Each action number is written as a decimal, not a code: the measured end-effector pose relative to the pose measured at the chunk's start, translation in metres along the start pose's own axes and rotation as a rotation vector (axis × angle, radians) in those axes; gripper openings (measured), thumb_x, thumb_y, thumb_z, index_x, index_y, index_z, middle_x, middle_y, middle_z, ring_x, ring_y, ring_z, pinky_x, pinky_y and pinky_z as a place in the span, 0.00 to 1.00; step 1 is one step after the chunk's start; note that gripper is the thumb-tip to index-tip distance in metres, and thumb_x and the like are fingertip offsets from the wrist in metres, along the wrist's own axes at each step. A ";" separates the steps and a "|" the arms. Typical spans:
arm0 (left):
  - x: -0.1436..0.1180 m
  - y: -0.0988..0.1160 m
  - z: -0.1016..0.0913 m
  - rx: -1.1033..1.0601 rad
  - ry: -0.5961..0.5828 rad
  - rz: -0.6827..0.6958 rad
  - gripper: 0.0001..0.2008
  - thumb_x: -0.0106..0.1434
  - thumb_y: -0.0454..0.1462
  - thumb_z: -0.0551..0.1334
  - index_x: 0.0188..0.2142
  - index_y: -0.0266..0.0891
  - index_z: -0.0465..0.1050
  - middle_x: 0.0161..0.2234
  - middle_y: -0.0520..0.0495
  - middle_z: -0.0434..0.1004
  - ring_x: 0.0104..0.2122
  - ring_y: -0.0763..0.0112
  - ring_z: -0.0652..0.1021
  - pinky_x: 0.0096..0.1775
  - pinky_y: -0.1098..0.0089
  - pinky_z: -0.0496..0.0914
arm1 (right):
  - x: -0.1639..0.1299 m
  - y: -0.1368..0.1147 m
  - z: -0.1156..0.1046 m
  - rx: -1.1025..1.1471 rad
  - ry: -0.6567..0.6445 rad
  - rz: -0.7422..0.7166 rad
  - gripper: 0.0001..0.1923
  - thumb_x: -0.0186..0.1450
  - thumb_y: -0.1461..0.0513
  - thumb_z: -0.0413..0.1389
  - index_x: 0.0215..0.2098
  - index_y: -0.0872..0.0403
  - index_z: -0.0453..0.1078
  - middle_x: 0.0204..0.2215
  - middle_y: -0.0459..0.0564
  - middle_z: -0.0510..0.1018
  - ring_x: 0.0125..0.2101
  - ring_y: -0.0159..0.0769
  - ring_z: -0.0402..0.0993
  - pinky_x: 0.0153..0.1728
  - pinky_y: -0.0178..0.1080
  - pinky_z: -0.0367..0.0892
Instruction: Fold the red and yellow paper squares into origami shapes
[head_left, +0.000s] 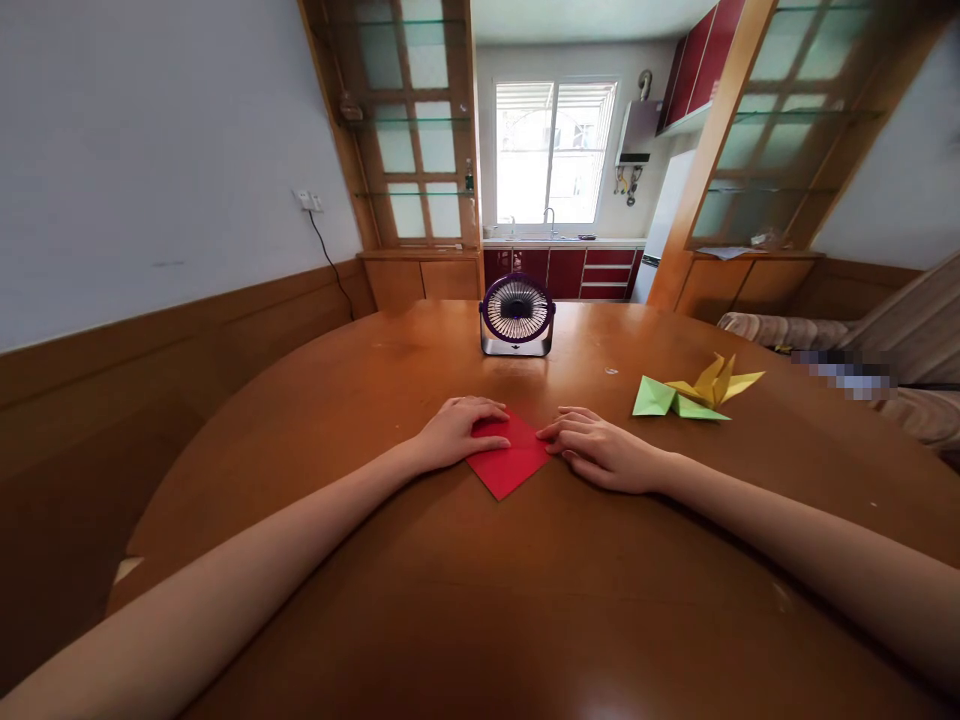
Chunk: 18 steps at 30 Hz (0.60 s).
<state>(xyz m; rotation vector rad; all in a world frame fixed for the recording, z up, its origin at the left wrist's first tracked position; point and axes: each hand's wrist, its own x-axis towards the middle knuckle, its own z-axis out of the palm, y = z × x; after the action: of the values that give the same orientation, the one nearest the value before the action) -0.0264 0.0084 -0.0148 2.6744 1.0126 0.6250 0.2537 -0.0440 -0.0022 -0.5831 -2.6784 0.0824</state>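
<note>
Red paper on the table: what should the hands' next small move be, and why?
Perhaps the right hand should press along the edge beside it, since its fingers are at the red paper's right corner, while the left hand lies over the left side and could steady it.

Red sheet point(507, 472): smooth, matt paper. Tabletop point(465, 590): smooth, glossy wood.

A sheet of bright red paper point(504, 470) lies flat on the brown wooden table point(450, 600), turned to form a diamond, one sharp corner pointing toward the near edge. Straight, crisp sides meet at that lower tip, while the paper's left part is partly hidden.
</note>
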 end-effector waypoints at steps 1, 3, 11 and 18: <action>-0.001 -0.001 -0.001 0.006 0.005 -0.013 0.24 0.61 0.53 0.62 0.51 0.44 0.72 0.58 0.45 0.69 0.58 0.60 0.68 0.58 0.60 0.59 | 0.000 0.000 0.000 -0.002 0.007 -0.003 0.11 0.65 0.69 0.48 0.43 0.54 0.68 0.46 0.54 0.75 0.49 0.40 0.68 0.58 0.55 0.58; -0.004 -0.003 -0.005 0.030 0.006 -0.058 0.28 0.59 0.55 0.62 0.54 0.45 0.71 0.61 0.43 0.64 0.60 0.58 0.65 0.60 0.58 0.58 | -0.001 0.001 0.001 -0.006 0.020 -0.002 0.10 0.65 0.69 0.49 0.43 0.54 0.69 0.43 0.54 0.75 0.46 0.40 0.69 0.58 0.54 0.58; -0.020 -0.015 -0.034 0.053 -0.166 -0.279 0.38 0.56 0.59 0.62 0.62 0.46 0.61 0.67 0.35 0.49 0.66 0.47 0.53 0.61 0.44 0.48 | -0.005 0.007 0.003 0.109 0.075 0.074 0.08 0.64 0.67 0.52 0.39 0.53 0.72 0.40 0.51 0.73 0.45 0.40 0.68 0.58 0.55 0.55; -0.027 -0.032 -0.047 0.058 -0.271 -0.413 0.46 0.53 0.61 0.61 0.66 0.48 0.52 0.68 0.34 0.44 0.67 0.44 0.45 0.61 0.39 0.42 | -0.006 0.009 0.002 0.182 0.093 0.091 0.07 0.62 0.68 0.53 0.36 0.54 0.72 0.39 0.50 0.73 0.44 0.40 0.69 0.56 0.56 0.56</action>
<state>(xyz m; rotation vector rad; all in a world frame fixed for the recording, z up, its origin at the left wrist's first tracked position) -0.0845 0.0168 0.0074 2.3954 1.4534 0.1490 0.2614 -0.0383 -0.0076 -0.6335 -2.5199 0.3136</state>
